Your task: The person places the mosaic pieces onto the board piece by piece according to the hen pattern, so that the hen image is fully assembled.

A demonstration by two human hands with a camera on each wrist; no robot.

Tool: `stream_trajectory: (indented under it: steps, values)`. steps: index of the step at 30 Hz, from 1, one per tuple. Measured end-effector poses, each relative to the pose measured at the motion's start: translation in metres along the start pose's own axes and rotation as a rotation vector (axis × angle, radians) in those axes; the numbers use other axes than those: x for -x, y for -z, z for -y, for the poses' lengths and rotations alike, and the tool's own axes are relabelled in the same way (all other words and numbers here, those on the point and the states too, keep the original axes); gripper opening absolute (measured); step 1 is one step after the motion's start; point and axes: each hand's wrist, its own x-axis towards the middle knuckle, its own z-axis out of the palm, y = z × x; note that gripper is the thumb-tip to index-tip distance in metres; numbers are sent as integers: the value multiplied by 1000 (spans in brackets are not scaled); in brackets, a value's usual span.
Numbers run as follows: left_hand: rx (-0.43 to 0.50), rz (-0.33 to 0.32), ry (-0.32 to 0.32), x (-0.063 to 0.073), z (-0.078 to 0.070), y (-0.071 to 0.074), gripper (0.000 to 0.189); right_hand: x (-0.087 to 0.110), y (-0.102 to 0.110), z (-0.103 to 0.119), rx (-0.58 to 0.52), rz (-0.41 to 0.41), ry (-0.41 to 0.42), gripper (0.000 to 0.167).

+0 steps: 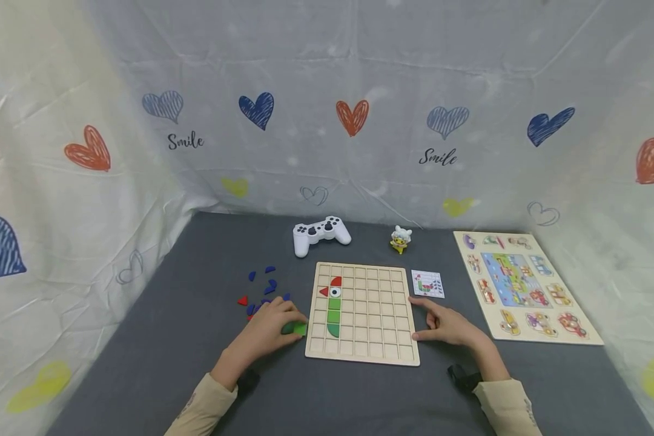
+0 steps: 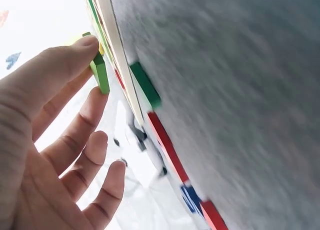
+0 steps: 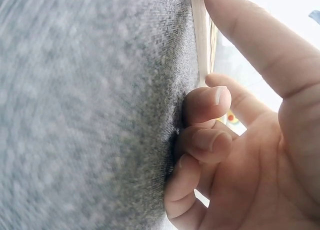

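Between thumb and fingertips, my left hand point(image 1: 269, 326) pinches a green block point(image 2: 100, 72), just left of the wooden grid board point(image 1: 376, 357). Set in the board's left part is a column of pieces: a red quarter-round piece point(image 1: 336, 281), a white piece with an eye point(image 1: 335, 292), green squares point(image 1: 333, 317) and a green quarter-round piece point(image 1: 333, 330). A red triangle point(image 1: 324, 292) points left beside the eye. My right hand point(image 1: 449, 326) touches the board's right edge with thumb and index finger spread apart; its other fingers bend against the cloth in the right wrist view.
Loose blue pieces point(image 1: 272, 283) and red ones point(image 1: 243, 300) lie left of the board. A pattern card point(image 1: 428, 284) lies at its right, near a picture puzzle board point(image 1: 572, 327). Behind stand a white game controller point(image 1: 321, 233) and a small figurine point(image 1: 400, 239).
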Motion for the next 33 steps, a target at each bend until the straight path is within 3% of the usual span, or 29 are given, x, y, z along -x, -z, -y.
stream_trajectory:
  steps: [22, 33]
  values:
    - [-18, 50, -126, -40, -37, -17, 25, 1, -1, 0, -12, -10, -3, 80]
    - [-29, 86, -120, -54, -48, -23, 26, 1, -1, 2, -11, -7, 1, 79]
